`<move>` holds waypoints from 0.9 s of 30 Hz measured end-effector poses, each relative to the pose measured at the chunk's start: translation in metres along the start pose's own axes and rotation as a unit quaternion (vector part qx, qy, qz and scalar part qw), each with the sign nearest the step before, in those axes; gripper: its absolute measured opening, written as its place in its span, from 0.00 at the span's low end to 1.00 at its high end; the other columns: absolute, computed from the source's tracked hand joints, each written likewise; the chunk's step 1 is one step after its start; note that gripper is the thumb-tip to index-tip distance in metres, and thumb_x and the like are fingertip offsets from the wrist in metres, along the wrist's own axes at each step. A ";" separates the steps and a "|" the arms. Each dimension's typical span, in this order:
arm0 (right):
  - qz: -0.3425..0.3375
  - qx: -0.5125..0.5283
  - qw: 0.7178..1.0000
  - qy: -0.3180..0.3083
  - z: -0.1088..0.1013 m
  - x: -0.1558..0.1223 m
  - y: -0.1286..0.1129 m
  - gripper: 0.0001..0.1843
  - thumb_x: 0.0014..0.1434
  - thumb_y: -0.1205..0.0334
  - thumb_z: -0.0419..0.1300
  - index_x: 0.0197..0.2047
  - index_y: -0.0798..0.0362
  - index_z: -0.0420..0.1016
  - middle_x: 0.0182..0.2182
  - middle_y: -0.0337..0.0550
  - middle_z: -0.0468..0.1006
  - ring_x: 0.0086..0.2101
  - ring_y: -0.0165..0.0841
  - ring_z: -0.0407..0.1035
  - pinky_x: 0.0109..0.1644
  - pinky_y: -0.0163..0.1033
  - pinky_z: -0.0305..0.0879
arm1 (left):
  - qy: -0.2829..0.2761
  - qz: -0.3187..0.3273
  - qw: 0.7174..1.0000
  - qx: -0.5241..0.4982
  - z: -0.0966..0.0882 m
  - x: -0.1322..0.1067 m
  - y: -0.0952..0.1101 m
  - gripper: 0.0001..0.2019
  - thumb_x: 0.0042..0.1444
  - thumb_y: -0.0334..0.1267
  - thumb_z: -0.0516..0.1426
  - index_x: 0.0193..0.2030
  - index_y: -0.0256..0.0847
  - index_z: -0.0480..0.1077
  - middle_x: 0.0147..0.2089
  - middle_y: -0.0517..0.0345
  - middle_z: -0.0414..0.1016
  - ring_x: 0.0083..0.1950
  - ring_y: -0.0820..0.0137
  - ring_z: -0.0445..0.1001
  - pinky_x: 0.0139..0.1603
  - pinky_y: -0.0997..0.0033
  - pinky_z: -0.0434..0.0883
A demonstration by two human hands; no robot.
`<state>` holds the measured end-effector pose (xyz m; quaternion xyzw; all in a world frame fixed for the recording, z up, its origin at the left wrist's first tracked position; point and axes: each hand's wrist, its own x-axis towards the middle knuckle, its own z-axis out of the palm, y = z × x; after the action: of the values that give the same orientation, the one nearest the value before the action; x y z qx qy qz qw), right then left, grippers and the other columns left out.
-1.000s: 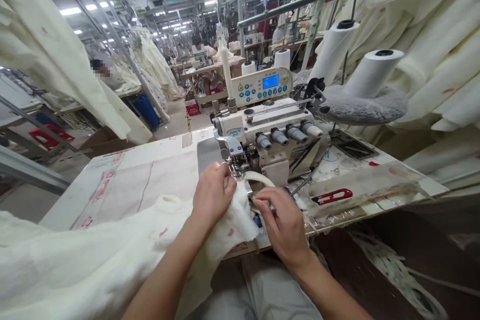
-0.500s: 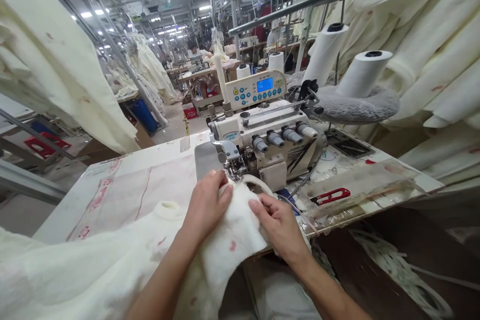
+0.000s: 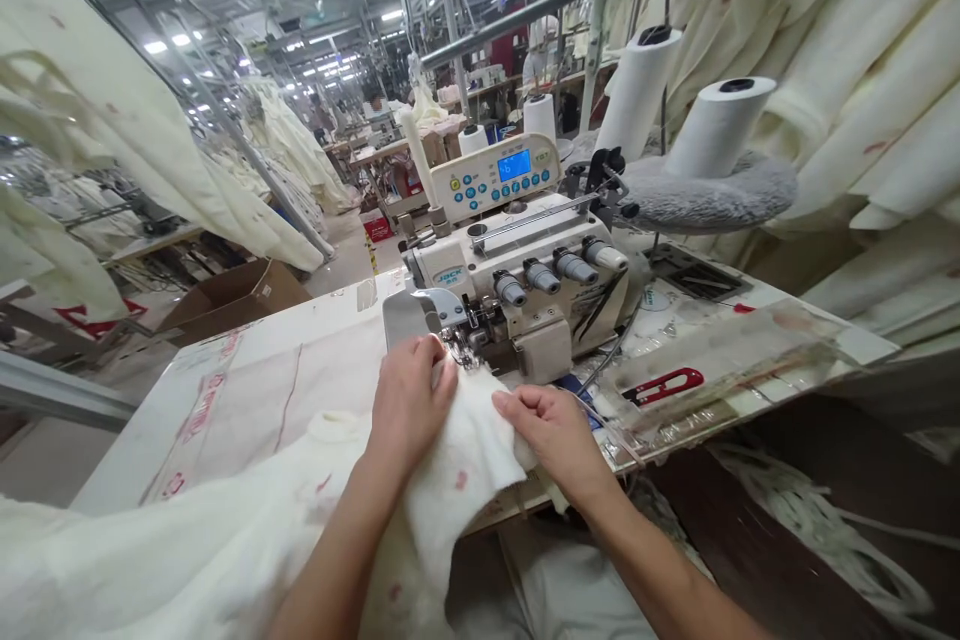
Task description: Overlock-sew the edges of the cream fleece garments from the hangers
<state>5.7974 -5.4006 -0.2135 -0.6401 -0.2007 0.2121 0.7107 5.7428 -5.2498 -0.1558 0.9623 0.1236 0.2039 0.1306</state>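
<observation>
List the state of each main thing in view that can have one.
Cream fabric: draped, partly rumpled
Left hand: on the fabric, grip unclear
Right hand: pinching the fabric's edge
Sewing machine display: lit blue
Red snips: lying flat
Front thread cone: standing at a grey fluffy ring
Cardboard box: open

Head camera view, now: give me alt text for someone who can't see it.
A person's left hand rests on pale fabric at a white sewing machine, while the right hand pinches the fabric's edge. Red-handled snips lie on the table to the right, with large white thread cones farther back.
</observation>
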 end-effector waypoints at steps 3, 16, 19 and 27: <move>0.032 0.093 0.992 -0.084 -0.002 -0.013 0.006 0.14 0.51 0.52 0.61 0.31 0.56 0.69 0.24 0.38 0.69 0.27 0.30 0.62 0.31 0.32 0.59 | 0.050 0.077 0.996 -0.009 -0.003 -0.036 0.011 0.12 0.57 0.35 0.50 0.48 0.41 0.63 0.49 0.49 0.67 0.52 0.61 0.64 0.50 0.60 0.64; 0.006 0.058 0.994 -0.093 -0.002 -0.048 0.001 0.07 0.53 0.61 0.59 0.29 0.55 0.68 0.23 0.35 0.65 0.25 0.26 0.57 0.29 0.30 0.55 | 0.170 0.134 0.973 -0.080 0.014 -0.086 0.028 0.11 0.57 0.26 0.52 0.45 0.39 0.70 0.35 0.54 0.68 0.37 0.71 0.67 0.35 0.74 0.68; 0.000 0.064 0.994 -0.093 -0.001 -0.052 -0.004 0.08 0.53 0.60 0.59 0.28 0.56 0.69 0.22 0.34 0.63 0.23 0.24 0.55 0.26 0.29 0.53 | 0.181 0.135 0.968 -0.106 0.021 -0.090 0.037 0.10 0.56 0.27 0.55 0.44 0.39 0.71 0.32 0.56 0.65 0.33 0.73 0.65 0.31 0.75 0.66; 0.092 0.119 0.981 -0.122 -0.012 -0.062 0.003 0.16 0.55 0.51 0.57 0.36 0.56 0.73 0.14 0.29 0.54 0.15 0.22 0.45 0.17 0.28 0.46 | 0.247 0.233 0.940 0.028 0.028 -0.097 0.032 0.13 0.55 0.27 0.56 0.48 0.35 0.71 0.30 0.56 0.63 0.34 0.71 0.62 0.39 0.66 0.60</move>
<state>5.7531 -5.4448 -0.2181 -0.5361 -0.1994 0.3749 0.7295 5.6748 -5.3136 -0.2055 0.8868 -0.0696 0.4566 0.0178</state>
